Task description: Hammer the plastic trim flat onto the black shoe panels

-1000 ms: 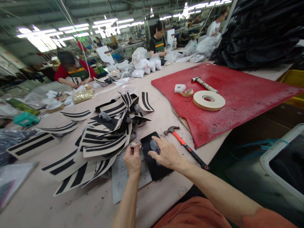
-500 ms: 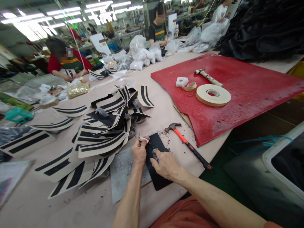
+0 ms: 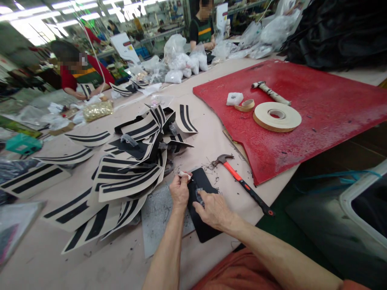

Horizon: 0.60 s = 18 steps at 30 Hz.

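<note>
A flat black panel (image 3: pixel 202 180) lies on a grey mat (image 3: pixel 157 215) near the table's front edge. My left hand (image 3: pixel 179 190) is closed on a small whitish piece (image 3: pixel 184 174) at the panel's left edge. My right hand (image 3: pixel 213 209) rests on the panel, its fingers pinching a small translucent bit (image 3: pixel 198 195) against it. Just left of both hands sits a heap of beige cut pieces with black stripes (image 3: pixel 127 169).
A claw hammer with an orange and black handle (image 3: pixel 242 183) lies right of the panel. A red board (image 3: pixel 296 108) carries a large tape roll (image 3: pixel 277 116), a small roll (image 3: pixel 244 105), a white block and a taped mallet (image 3: pixel 270 92). Other people work at the far end among plastic bags.
My left hand has carried the whitish piece rightward to the panel's edge. My right hand has settled lower on the panel. The view has tilted down slightly.
</note>
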Motion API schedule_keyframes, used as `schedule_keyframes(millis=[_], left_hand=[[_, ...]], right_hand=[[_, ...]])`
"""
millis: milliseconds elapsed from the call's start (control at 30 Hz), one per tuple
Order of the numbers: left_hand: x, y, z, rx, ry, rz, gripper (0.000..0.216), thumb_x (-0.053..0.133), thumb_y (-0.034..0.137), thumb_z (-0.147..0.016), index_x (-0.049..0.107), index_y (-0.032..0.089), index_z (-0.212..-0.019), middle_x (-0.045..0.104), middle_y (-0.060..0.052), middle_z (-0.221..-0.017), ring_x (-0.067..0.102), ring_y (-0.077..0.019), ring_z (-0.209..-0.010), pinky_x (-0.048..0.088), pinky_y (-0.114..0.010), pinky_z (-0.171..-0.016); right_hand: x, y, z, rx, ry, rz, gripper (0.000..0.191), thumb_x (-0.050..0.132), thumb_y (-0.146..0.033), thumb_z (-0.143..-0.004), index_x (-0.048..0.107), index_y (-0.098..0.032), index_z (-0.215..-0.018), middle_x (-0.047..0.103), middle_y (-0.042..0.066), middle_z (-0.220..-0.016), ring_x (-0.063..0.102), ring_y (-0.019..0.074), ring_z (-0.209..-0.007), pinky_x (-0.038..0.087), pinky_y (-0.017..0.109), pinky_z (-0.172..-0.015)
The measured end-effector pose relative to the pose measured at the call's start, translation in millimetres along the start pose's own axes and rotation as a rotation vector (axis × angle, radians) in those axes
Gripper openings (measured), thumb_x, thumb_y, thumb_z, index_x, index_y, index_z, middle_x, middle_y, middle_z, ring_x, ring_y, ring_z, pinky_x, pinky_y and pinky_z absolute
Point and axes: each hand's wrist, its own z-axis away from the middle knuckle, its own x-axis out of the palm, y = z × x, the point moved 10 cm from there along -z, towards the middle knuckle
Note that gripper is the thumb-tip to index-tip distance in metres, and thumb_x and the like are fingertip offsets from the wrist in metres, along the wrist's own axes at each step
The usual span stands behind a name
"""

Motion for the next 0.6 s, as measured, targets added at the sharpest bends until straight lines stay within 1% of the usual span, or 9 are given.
schedule_keyframes(millis=[167, 300, 367, 433, 500, 567, 600], left_hand=[[1, 3, 1, 0.031, -0.023, -0.107, 0.029, 0.061, 0.043, -0.088, 0.069, 0.017, -0.099, 0.078, -0.007, -0.095, 0.074, -0.021, -0.091, 0.057, -0.033, -0.086], [2, 12, 4, 0.083, -0.033, -0.223, 0.026, 0.059, 0.041, -0.09, 0.07, 0.019, -0.098, 0.078, -0.006, -0.096, 0.073, -0.0207, -0.09, 0.056, -0.032, -0.087], [4, 21, 5, 0.144, -0.043, -0.305, 0.024, 0.06, 0.04, -0.089, 0.071, 0.02, -0.097, 0.078, -0.006, -0.095, 0.073, -0.0215, -0.09, 0.055, -0.032, -0.086], [7, 28, 5, 0.206, -0.077, -0.371, 0.022, 0.061, 0.039, -0.088, 0.072, 0.021, -0.096, 0.078, -0.006, -0.094, 0.073, -0.0224, -0.089, 0.055, -0.033, -0.085], [11, 32, 5, 0.243, -0.125, -0.401, 0.022, 0.06, 0.038, -0.088, 0.072, 0.022, -0.096, 0.078, -0.006, -0.094, 0.073, -0.0227, -0.089, 0.055, -0.033, -0.084], [14, 33, 5, 0.26, -0.153, -0.404, 0.021, 0.059, 0.036, -0.089, 0.072, 0.023, -0.097, 0.078, -0.005, -0.094, 0.073, -0.0224, -0.088, 0.055, -0.033, -0.084], [14, 34, 5, 0.268, -0.158, -0.403, 0.021, 0.058, 0.035, -0.089, 0.072, 0.023, -0.098, 0.078, -0.005, -0.094, 0.073, -0.0223, -0.088, 0.055, -0.033, -0.084]], right_hand=[[0, 0, 0, -0.008, 0.003, -0.005, 0.049, 0.044, -0.045, -0.097, 0.055, -0.013, -0.132, 0.072, 0.019, -0.105, 0.069, 0.0332, -0.098, 0.046, 0.04, -0.084], [-1, -1, 2, -0.012, 0.011, -0.007, 0.049, 0.045, -0.046, -0.097, 0.054, -0.013, -0.132, 0.071, 0.018, -0.105, 0.068, 0.0322, -0.099, 0.046, 0.039, -0.085], [-7, -4, 4, -0.055, 0.031, -0.049, 0.05, 0.046, -0.05, -0.097, 0.055, -0.014, -0.131, 0.071, 0.016, -0.107, 0.068, 0.0301, -0.099, 0.046, 0.038, -0.086], [-21, -3, 7, -0.125, 0.096, -0.103, 0.05, 0.045, -0.051, -0.098, 0.054, -0.015, -0.132, 0.069, 0.014, -0.112, 0.065, 0.0268, -0.103, 0.046, 0.035, -0.089], [-44, 12, 10, -0.135, 0.224, -0.072, 0.047, 0.042, -0.048, -0.1, 0.054, -0.015, -0.133, 0.064, 0.014, -0.119, 0.06, 0.0254, -0.11, 0.044, 0.034, -0.095], [-64, 44, 14, -0.031, 0.344, 0.088, 0.044, 0.045, -0.042, -0.099, 0.054, -0.012, -0.131, 0.06, 0.017, -0.122, 0.056, 0.0286, -0.114, 0.042, 0.038, -0.098], [-72, 63, 15, 0.048, 0.373, 0.191, 0.044, 0.05, -0.039, -0.097, 0.054, -0.01, -0.13, 0.059, 0.02, -0.122, 0.055, 0.0312, -0.114, 0.043, 0.041, -0.096]])
